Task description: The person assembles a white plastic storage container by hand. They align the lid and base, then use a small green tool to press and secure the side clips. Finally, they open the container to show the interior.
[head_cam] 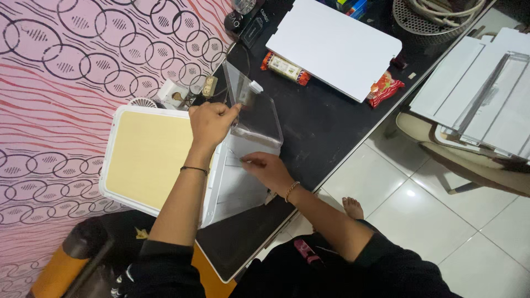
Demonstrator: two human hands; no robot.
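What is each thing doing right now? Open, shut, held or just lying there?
Left hand: pinching the clear box.
Clear box: open, tilted, held up.
Right hand: flat on the white sheet.
White sheet: lying flat.
White board: lying flat.
Snack packs: shut, lying down.

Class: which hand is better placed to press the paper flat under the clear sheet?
Probably right. The right hand already rests on the paper; the left hand is busy pinching the clear sheet up.

Bare black tabletop (pixel 326 124) lies open right of the clear plastic box (pixel 254 113). A white board (pixel 337 44) and snack packets (pixel 285 68) block beyond; a framed panel (pixel 149 157) crowds left.
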